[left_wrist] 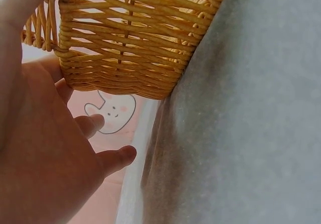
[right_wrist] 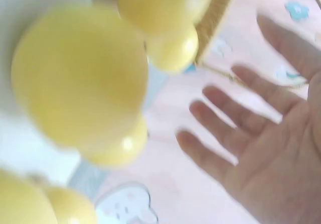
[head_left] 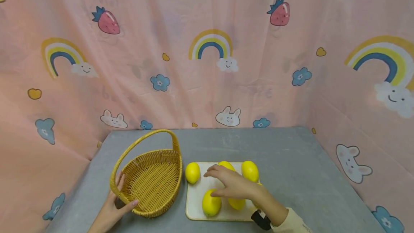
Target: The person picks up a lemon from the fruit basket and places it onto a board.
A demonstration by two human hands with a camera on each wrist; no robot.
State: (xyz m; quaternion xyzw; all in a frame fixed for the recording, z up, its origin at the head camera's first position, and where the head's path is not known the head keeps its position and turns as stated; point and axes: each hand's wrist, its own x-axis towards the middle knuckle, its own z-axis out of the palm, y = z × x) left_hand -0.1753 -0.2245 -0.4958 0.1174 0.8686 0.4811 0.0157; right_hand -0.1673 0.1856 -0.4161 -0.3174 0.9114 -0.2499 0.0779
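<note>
A yellow wicker basket (head_left: 155, 186) with a tall arched handle stands on the left, with nothing inside. My left hand (head_left: 111, 208) holds its near left side around the foot of the handle, thumb along the rim. In the left wrist view, fingers (left_wrist: 118, 161) show spread beside the woven wall. Several lemons, among them a near one (head_left: 211, 208) and a far left one (head_left: 192, 173), lie on a white rectangular tray (head_left: 195, 204). Above them is my right hand (head_left: 234, 184), partly covering some lemons. The right wrist view shows its fingers (right_wrist: 220, 113) spread, holding nothing.
The grey tabletop (head_left: 284, 175) extends past the tray to the right and behind. A pink printed curtain (head_left: 252, 92) hangs along the back and both sides. On my right wrist is a black band (head_left: 260, 220).
</note>
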